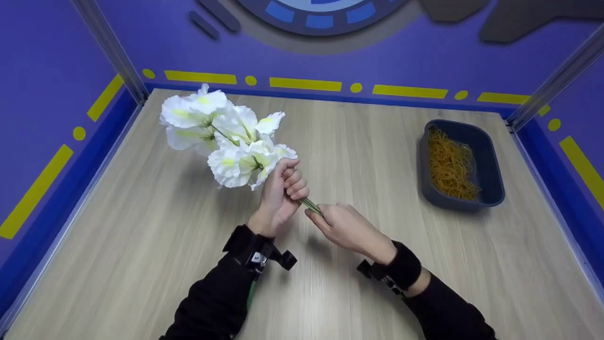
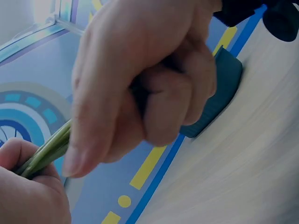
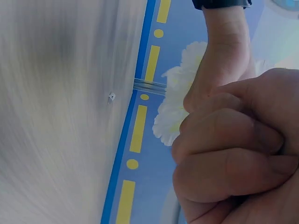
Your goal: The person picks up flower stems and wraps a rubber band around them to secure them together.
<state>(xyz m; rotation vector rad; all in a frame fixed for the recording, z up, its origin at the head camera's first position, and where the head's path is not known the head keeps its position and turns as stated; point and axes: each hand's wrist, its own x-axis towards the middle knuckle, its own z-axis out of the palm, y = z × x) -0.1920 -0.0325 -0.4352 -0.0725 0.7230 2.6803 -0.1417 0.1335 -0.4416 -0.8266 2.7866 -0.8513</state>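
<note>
White artificial-looking flowers (image 1: pixel 231 134) with yellow-tinged petals form a bunch, tilted toward the upper left above the table. Just below the blooms, my left hand (image 1: pixel 283 193) grips the bundled green stems (image 1: pixel 311 206), its fingers curled round them. My right hand (image 1: pixel 351 228) pinches the lower end of the same stems. In the left wrist view a short stretch of stems (image 2: pixel 49 151) shows between the right hand (image 2: pixel 140 79) and the left hand (image 2: pixel 32 191). Curled fingers of the right hand (image 3: pixel 233 154) fill the right wrist view, with petals (image 3: pixel 175 102) behind.
On the table's right side stands a dark grey-blue tub (image 1: pixel 493 184) with a heap of yellow-orange rubber bands (image 1: pixel 448 165). The wooden table (image 1: pixel 349 293) is bounded by blue-purple panels (image 1: pixel 321 61) at the back and both sides.
</note>
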